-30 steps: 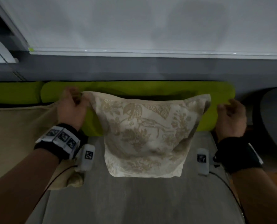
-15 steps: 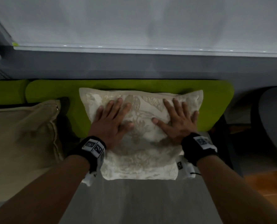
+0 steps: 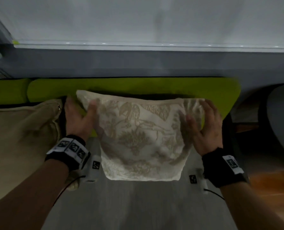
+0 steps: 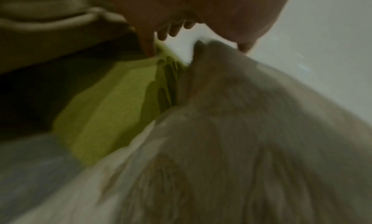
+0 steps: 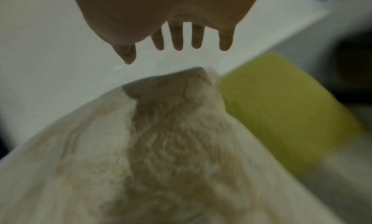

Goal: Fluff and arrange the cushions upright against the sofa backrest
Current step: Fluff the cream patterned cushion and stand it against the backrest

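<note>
Between both open hands stands the patterned cushion.

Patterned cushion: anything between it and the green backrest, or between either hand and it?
Nothing visible. The patterned cushion stands against the green backrest; the left hand and right hand flank its sides, fingers straight. The beige cushion sits off to the left.

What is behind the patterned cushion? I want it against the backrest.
Behind the patterned cushion is the green backrest; a dark gap shows at its top edge. Lower contact is hidden.
</note>
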The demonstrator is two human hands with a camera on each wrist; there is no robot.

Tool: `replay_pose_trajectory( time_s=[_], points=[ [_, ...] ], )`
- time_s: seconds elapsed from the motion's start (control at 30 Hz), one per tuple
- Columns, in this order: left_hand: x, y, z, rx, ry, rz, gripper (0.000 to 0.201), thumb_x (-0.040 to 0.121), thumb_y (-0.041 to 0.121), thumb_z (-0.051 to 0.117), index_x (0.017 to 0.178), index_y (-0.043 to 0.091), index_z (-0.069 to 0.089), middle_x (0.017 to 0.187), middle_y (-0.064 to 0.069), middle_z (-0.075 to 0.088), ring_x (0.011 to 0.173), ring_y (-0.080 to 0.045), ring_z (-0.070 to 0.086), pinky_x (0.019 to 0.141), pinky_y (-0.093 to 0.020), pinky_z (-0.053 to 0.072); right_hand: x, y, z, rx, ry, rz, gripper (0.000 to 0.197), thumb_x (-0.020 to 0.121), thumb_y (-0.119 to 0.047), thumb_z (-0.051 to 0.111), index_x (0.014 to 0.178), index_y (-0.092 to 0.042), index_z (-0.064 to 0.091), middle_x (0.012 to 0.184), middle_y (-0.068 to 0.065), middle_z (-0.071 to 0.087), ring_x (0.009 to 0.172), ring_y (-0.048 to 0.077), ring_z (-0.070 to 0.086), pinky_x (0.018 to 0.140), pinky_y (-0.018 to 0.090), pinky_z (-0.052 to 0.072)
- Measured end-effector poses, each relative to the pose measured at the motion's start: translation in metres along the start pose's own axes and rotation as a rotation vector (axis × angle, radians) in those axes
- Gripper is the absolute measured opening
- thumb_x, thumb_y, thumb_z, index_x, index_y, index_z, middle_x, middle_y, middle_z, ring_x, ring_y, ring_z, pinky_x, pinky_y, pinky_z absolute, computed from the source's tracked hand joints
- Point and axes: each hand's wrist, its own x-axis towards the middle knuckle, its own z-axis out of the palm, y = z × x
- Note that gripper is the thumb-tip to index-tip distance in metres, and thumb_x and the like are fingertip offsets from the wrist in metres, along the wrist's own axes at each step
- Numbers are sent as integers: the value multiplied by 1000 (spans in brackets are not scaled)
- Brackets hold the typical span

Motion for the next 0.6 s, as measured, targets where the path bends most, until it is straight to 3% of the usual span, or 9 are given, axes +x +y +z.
replay_pose_trajectory(
  time_s=[0.03,0.1,0.17,0.23,0.3,0.37,0.4,0.5,0.6],
  points=[
    [-2,-5,-4,-125,-17,-119,105,75,77,57,156,25,15,162,-3,22,148,-23,23,119,-44,22,-2,7,3,133,4,209,78,92,-58,56,155,-18,33,160,6,34,145,26,33,117,41,29],
    [-2,-13,-6,-379,-134,-260,95,68,71,70,148,30,39,146,2,51,132,-22,50,111,-46,38,0,17,9,531,33,667,89,88,-64,57,160,-26,20,160,2,36,143,26,40,112,49,39],
    [-3,-14,-4,-541,-255,-303,68,73,55,75,131,22,61,122,1,69,112,-21,66,102,-45,49,5,26,16,800,-24,840,73,96,-49,59,159,-28,27,152,4,49,129,24,55,102,47,48],
    [-2,-8,0,-590,-223,-270,43,84,41,72,119,17,68,112,-3,74,107,-25,69,96,-46,53,13,23,18,902,-126,799,55,95,-38,66,146,-21,51,136,7,65,116,25,67,98,48,53],
    [-1,-6,2,-549,-144,-179,27,90,36,68,111,19,71,109,-5,74,102,-24,70,91,-46,55,19,15,16,917,-150,735,30,94,-31,70,119,-14,69,109,6,77,100,25,74,87,45,58],
    [0,-6,-1,-430,-78,-69,22,90,42,66,105,27,72,104,1,73,98,-18,70,89,-45,56,27,17,9,802,-58,666,17,93,-33,71,93,-16,73,82,-2,77,80,16,74,74,40,58],
    [3,-8,-4,-375,-63,-36,22,89,47,66,102,30,72,102,4,73,97,-16,70,88,-46,56,31,21,5,683,-28,628,19,91,-40,72,87,-21,73,79,-5,75,78,14,73,75,43,60],
    [19,-8,-13,-208,-83,-35,36,79,67,63,91,34,72,95,5,74,93,-19,70,88,-49,56,41,36,-3,369,19,519,35,81,-62,69,88,-28,73,87,-4,76,87,22,73,82,53,60],
    [27,-4,-14,-16,-32,12,60,79,72,58,100,17,64,101,-7,70,91,-23,64,90,-48,53,54,33,-11,98,87,473,39,91,-56,61,108,-21,66,95,1,70,97,31,69,82,36,53]
  ],
)
